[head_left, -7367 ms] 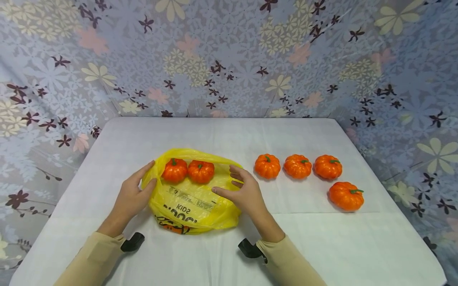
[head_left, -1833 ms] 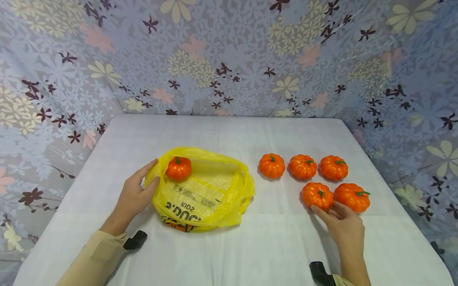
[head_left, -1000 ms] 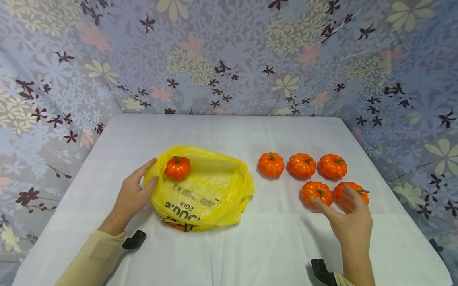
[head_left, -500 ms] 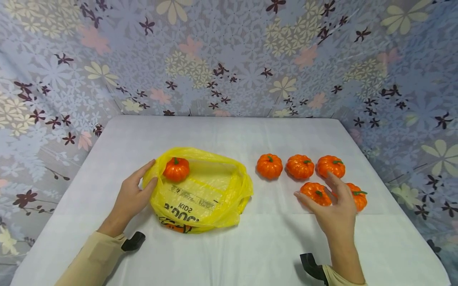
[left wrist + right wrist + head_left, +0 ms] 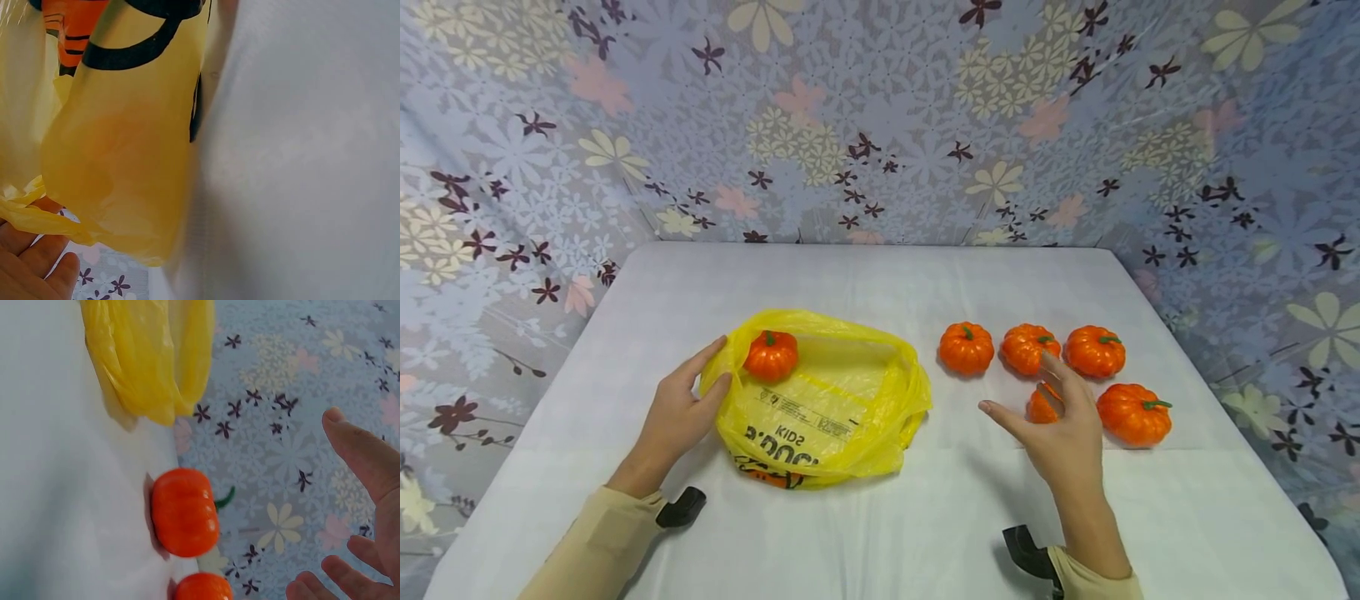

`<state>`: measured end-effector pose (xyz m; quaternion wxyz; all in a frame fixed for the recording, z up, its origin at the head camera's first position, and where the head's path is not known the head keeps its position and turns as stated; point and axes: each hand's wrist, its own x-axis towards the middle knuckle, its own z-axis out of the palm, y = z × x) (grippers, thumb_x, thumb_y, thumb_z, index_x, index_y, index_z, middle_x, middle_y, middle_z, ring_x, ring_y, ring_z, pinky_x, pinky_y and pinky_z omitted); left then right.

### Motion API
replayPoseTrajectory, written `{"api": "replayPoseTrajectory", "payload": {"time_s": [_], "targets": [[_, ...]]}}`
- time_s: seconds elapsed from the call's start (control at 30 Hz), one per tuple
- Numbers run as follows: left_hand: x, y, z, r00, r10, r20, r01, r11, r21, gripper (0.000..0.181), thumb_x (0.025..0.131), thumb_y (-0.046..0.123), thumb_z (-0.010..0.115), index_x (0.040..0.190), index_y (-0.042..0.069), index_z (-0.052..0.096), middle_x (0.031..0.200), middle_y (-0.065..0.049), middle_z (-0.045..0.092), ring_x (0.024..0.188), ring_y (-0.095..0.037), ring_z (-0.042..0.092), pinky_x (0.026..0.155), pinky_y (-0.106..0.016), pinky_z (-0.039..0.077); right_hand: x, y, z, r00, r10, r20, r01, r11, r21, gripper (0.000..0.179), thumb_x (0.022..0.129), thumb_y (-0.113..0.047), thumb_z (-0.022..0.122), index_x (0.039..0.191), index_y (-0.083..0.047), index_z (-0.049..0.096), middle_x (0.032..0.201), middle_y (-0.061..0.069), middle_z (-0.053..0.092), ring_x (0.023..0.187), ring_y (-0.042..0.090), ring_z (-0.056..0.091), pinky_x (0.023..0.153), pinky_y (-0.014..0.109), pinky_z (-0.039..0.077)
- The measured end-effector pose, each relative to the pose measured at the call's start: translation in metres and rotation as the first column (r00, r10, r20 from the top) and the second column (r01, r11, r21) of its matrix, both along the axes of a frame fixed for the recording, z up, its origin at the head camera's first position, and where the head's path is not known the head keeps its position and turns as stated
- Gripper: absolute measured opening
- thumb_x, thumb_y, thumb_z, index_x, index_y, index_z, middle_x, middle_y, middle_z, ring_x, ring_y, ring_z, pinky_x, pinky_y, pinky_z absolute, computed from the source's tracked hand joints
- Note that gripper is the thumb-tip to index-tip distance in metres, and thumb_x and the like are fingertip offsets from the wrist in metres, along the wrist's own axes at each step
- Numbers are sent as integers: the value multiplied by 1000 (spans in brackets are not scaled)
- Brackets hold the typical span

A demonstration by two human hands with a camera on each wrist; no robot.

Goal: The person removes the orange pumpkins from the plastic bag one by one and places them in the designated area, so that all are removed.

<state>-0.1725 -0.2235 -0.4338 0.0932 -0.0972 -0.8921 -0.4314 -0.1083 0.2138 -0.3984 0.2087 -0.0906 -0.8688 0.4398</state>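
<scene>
My left hand (image 5: pixel 681 408) holds the left rim of a yellow plastic bag (image 5: pixel 820 408), keeping its mouth spread. Inside the bag, at the left, sits one small orange pumpkin (image 5: pixel 772 356) with a green stem. In the left wrist view, fingers (image 5: pixel 44 253) lie along the bag's edge. My right hand (image 5: pixel 1063 437) hovers with fingers apart and nothing between them, partly hiding a pumpkin (image 5: pixel 1042 407) in the front row. Beside that one stands another pumpkin (image 5: pixel 1135 415). The right wrist view shows the spread right hand (image 5: pixel 365 506) beyond two pumpkins.
Behind the right hand, three more pumpkins form a row: a left one (image 5: pixel 966 349), a middle one (image 5: pixel 1026 348) and a right one (image 5: pixel 1095 352). All rest on a white-covered table (image 5: pixel 880 533). A floral cloth (image 5: pixel 880 125) hangs behind.
One of the two pumpkins in the bag now stands in the front row on the right. My right hand let go of it and drew back left; my left hand stayed at the bag.
</scene>
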Motion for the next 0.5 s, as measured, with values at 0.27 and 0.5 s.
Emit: {"api": "replayPoseTrajectory", "payload": {"time_s": [0.27, 0.5], "targets": [[0, -1, -1, 1000, -5, 10, 5, 1000, 4, 53, 103, 17, 55, 151, 1, 42, 153, -18, 43, 142, -40, 36, 115, -59, 29, -6, -13, -8, 995, 103, -9, -104, 994, -42, 92, 68, -24, 96, 145, -7, 50, 144, 2, 54, 131, 25, 53, 106, 45, 46], [0, -2, -1, 1000, -4, 20, 4, 1000, 5, 53, 103, 17, 55, 152, 1, 42, 154, -18, 43, 142, -40, 36, 115, -59, 29, -9, -24, -10, 987, 159, 20, -158, 986, -55, 94, 68, -30, 96, 145, -4, 49, 145, 8, 53, 132, 27, 51, 107, 42, 45]]}}
